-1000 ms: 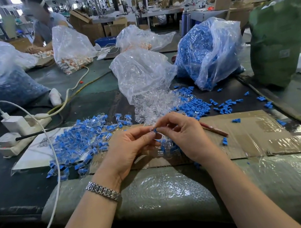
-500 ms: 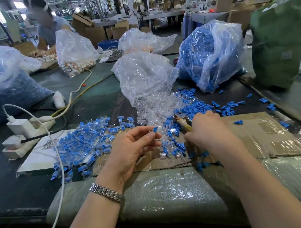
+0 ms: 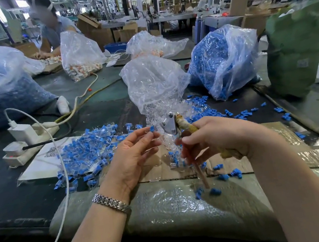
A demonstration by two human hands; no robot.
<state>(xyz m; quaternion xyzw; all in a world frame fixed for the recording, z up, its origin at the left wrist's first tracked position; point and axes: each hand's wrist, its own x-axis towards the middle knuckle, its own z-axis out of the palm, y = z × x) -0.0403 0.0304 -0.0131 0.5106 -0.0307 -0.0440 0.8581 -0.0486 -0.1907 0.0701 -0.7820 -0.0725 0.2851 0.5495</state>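
Small blue plastic piece (image 3: 152,129), raised above the surface (image 3: 102,112) just beside the metal head of the hand tool (image 3: 170,124): probably light, rigid and slippery, best pinched by its sides, as the left grip (image 3: 131,157) does, while the right grip (image 3: 218,137) clasps the tool's handles.

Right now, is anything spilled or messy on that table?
Yes. Blue pieces lie scattered across the table outside the open bag, and a few stray pieces sit on the padded front edge, where they might roll off.
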